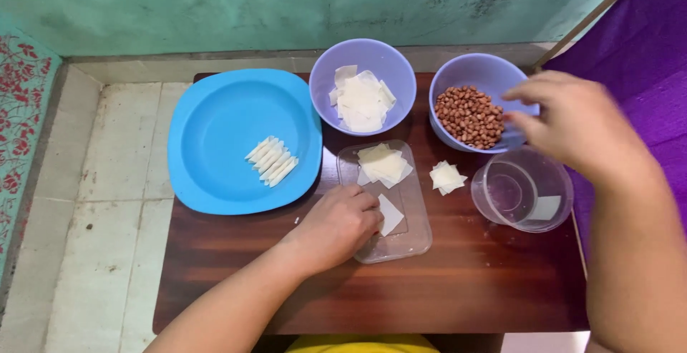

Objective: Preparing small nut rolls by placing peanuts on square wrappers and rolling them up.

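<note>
Dark brown wood forms the low counter (458, 281), which stands on a pale tiled floor (107, 181) against a green wall (286, 2). On it, the left hand (336, 228) rests at the near left corner of a clear flat tray (415, 231), its fingers curled together and pressing on a single white square wrapper (391, 214) lying in that tray. A small stack of the same wrappers (385, 164) sits at the tray's far end. The right hand (572, 128) hovers over the right rim of a lilac bowl of peanuts (470, 115), fingers drawn together at the tips just above the nuts; whether they hold a nut cannot be told, as the hand is blurred. Just below that hand stands a clear round bowl (522, 190). Between it and the tray lies a loose pile of wrappers (447, 178). A second lilac bowl (362, 87) behind the tray holds more white pieces. To the left, a blue plate (215, 124) carries a row of rolled white sticks (273, 160).
</note>
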